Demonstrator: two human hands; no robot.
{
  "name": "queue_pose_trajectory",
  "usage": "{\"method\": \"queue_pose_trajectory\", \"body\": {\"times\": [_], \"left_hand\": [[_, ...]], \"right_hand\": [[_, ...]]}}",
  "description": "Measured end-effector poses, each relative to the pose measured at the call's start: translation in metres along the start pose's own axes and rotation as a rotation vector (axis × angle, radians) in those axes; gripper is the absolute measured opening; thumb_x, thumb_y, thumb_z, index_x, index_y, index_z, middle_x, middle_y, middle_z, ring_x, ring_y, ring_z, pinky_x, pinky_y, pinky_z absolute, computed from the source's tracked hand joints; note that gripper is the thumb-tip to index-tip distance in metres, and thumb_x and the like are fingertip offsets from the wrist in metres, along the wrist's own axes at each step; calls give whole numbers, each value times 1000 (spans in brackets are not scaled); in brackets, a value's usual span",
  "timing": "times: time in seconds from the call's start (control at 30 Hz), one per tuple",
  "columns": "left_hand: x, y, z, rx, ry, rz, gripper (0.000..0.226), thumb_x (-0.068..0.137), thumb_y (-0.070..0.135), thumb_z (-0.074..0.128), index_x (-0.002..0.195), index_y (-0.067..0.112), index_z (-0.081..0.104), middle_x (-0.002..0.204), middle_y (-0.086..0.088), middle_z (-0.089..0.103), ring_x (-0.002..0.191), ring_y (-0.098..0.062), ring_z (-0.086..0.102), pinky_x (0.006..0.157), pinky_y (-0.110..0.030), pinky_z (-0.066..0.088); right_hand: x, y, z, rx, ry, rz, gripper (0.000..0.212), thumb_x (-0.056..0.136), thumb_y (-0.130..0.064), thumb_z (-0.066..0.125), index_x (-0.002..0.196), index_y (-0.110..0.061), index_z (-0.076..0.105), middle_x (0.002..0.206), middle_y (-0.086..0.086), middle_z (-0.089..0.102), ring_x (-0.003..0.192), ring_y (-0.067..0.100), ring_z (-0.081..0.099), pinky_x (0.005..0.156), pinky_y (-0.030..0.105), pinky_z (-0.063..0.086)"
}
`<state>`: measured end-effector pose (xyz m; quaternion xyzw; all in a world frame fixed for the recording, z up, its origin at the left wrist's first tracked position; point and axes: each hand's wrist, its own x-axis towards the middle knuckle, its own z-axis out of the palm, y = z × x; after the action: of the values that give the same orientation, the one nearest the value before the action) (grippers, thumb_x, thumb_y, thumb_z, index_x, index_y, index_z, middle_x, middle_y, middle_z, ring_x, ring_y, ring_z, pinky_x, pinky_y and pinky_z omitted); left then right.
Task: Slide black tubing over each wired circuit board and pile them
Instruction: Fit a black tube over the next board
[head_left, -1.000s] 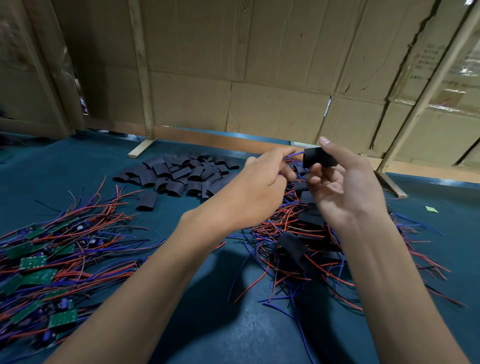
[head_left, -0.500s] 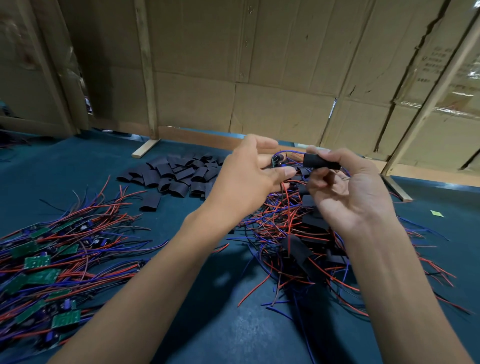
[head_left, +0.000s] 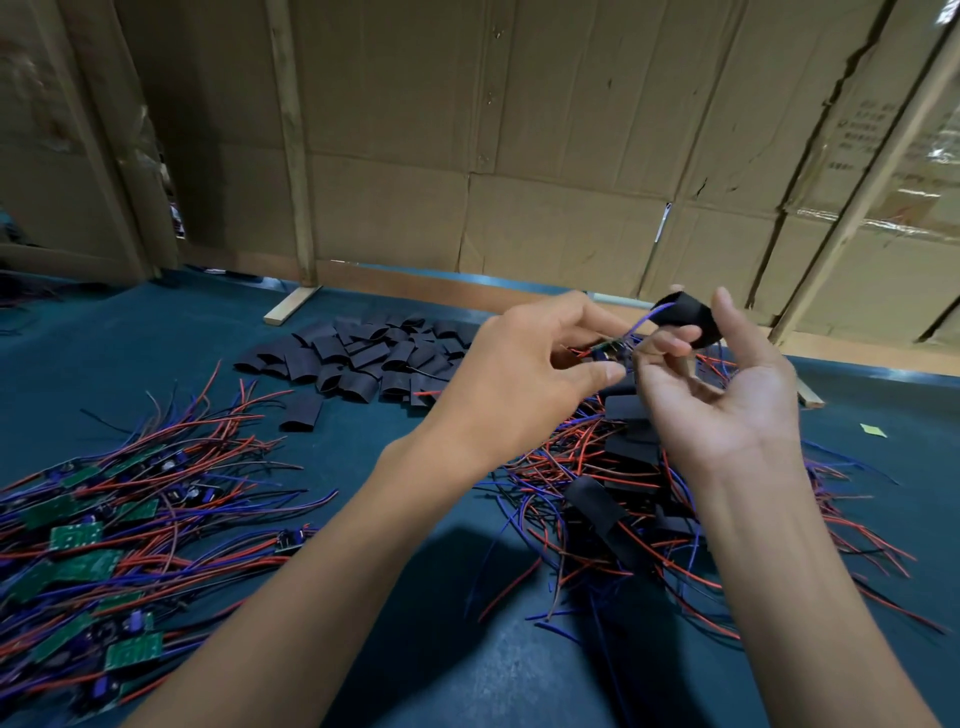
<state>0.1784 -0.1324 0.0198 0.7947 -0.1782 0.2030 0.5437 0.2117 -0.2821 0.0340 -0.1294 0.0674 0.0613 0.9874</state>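
Head view, hands & work: L hand (head_left: 524, 364) pinches a small wired circuit board (head_left: 613, 349) between thumb and curled fingers, raised above the table (head_left: 363, 649). R hand (head_left: 727, 400) grips a piece of black tubing (head_left: 685, 318), thumb on the far side, forefinger across the near side, other fingers loosely curled. A blue wire (head_left: 644, 319) arcs from the board up to the tube's L-facing mouth; whether its tip is already inside cannot be told.

Key relation: tube lies just R of and slightly above the board, mouth toward it, long axis roughly L–R. Board's long axis runs about the same way, so, by judgement, wires must enter first, then the board follows along that line. R hand is nearer the tube mouth; L hand feeds.

Head view, stock: bare wired boards (head_left: 93, 545) spread at L; empty tube pieces (head_left: 353, 358) heaped at centre rear; sleeved boards (head_left: 618, 499) piled under the hands. Task looks partway done: many bare boards left. Cardboard wall (head_left: 519, 130) behind.
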Motion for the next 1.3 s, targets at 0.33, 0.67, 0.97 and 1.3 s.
{"method": "queue_pose_trajectory", "body": {"times": [0.33,0.67,0.97,1.3], "left_hand": [[1,0,-2,99,163,88,27,89,17,74,113,31,76,82,21,68,70,7,57,70,-9,42],[3,0,0,43,255,39,19,86,11,76,102,20,72,97,10,75,90,-3,69,89,-27,55],[0,-1,1,91,247,122,16,83,10,80,96,17,73,80,7,72,76,-6,68,70,-18,52],[0,-1,3,211,267,247,17,83,5,78,98,9,72,82,16,62,75,4,60,71,-8,44]], "right_hand": [[-4,4,5,-539,-77,-48,27,77,-16,75,102,-13,65,106,6,77,73,14,58,75,24,43],[-7,5,8,-951,-39,-79,9,88,-25,68,85,-19,63,75,2,65,61,14,54,65,29,39],[-7,7,8,-857,-89,-52,9,91,-20,66,86,-15,61,64,-2,63,60,13,56,57,23,42],[-8,8,10,-798,-70,-52,11,92,-18,65,85,-11,60,61,0,60,58,15,53,58,25,40]]}}
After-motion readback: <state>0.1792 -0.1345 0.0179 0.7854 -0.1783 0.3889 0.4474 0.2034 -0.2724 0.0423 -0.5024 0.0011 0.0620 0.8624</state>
